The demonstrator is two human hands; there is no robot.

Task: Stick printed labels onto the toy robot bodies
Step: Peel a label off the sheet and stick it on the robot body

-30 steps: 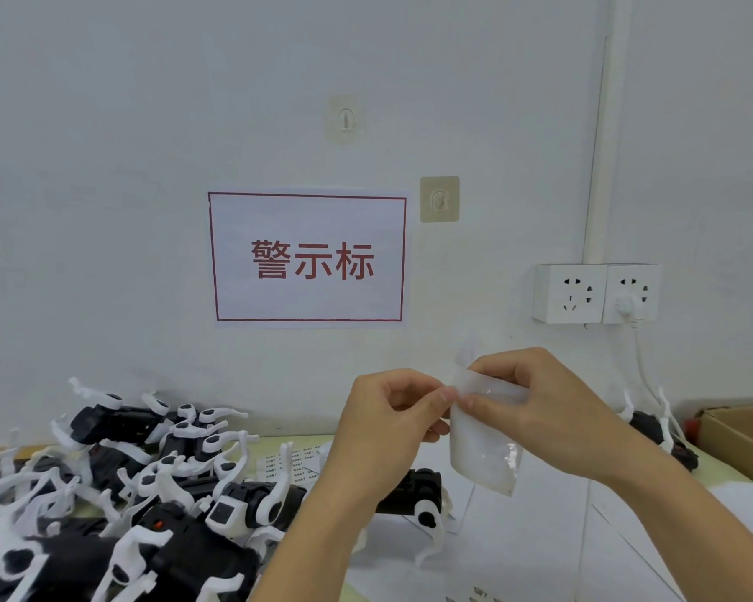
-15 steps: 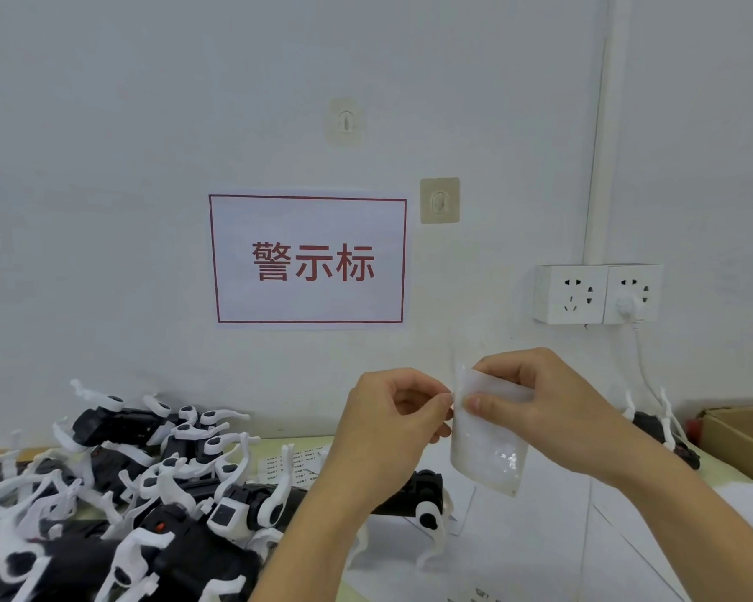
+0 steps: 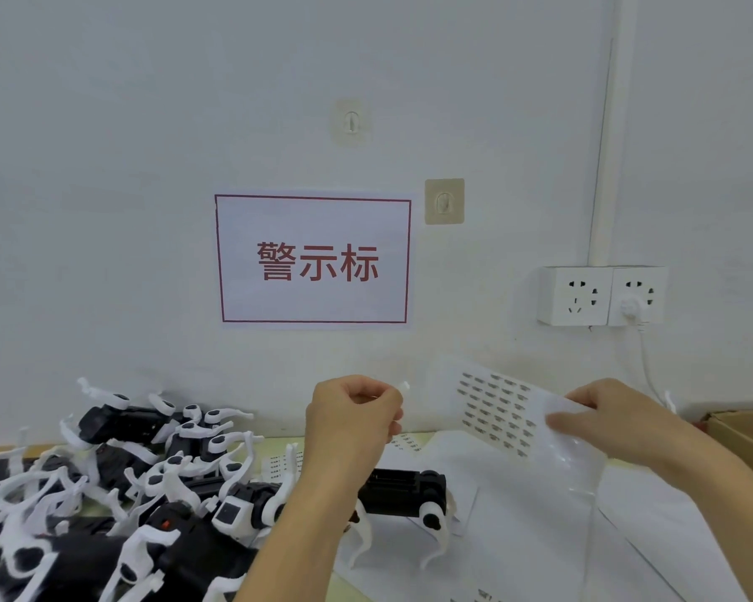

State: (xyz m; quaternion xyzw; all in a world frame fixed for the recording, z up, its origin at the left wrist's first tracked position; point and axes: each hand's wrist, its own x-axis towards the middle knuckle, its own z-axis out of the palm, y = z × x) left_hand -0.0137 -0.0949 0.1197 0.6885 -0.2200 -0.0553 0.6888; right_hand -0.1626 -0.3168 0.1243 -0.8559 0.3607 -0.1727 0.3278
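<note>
Glossy plastic of a clear bag is gripped by the right hand at centre right, a label sheet protruding. The raised left hand is curled, pinching a small white label. Black-and-white toy robot bodies are piled at lower left on the bench.

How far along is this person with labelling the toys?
Nothing shows as finished: no label is visible on any toy. Right now the right hand holds up the label sheet, and the left hand pinches a small white piece, apparently a peeled label. Still waiting: the toy robot under the hands and the pile of toy robots.
</note>
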